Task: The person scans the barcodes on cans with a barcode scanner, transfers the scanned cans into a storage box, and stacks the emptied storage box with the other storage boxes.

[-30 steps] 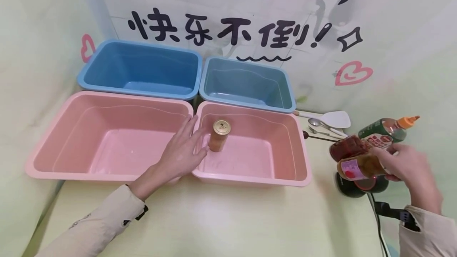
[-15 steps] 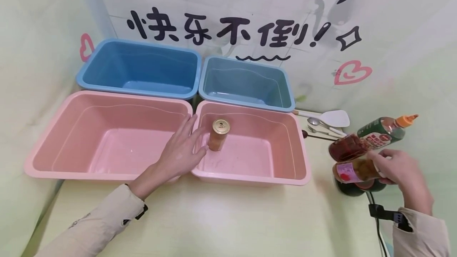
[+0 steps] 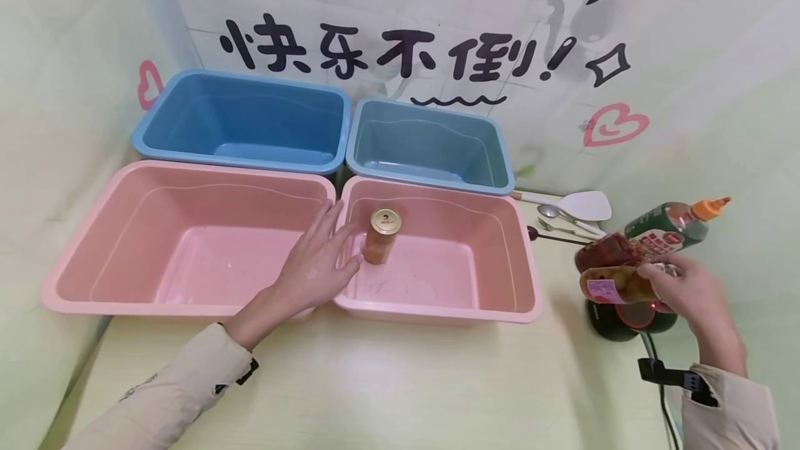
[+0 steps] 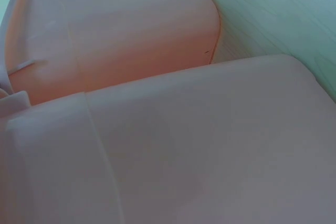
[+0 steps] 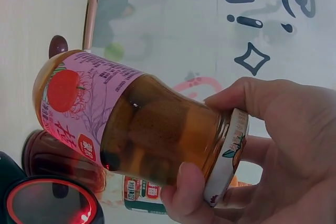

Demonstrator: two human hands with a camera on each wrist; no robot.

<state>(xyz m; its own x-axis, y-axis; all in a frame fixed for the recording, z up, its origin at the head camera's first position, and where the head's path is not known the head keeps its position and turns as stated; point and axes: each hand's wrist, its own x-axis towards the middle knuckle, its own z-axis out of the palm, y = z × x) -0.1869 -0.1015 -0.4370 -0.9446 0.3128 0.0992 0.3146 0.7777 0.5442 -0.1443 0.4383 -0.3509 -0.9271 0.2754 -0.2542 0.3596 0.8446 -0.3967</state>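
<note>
In the right wrist view, my right hand (image 5: 283,145) grips a glass fruit jar (image 5: 157,124) by its white lid and neck. The jar has a purple label with a red fruit and lies tilted nearly sideways. In the head view this hand (image 3: 690,294) holds it just above a black device with a red-lit ring (image 3: 637,314). My left hand (image 3: 319,259) spreads its straight fingers over the adjoining rims of the two pink bins. Close to its fingertips, a gold-lidded jar (image 3: 381,236) stands upright in the right pink bin (image 3: 437,311).
The left pink bin (image 3: 187,307) and two blue bins, one darker (image 3: 244,75) and one paler (image 3: 431,106), stand beside and behind. At right are a red-filled jar (image 3: 606,252), a green-labelled orange-capped sauce bottle (image 3: 665,231), a white spatula (image 3: 587,205) and a spoon (image 3: 550,212).
My right hand has shifted slightly left with the fruit jar, and the jar's label has turned. My left hand stays in place.
</note>
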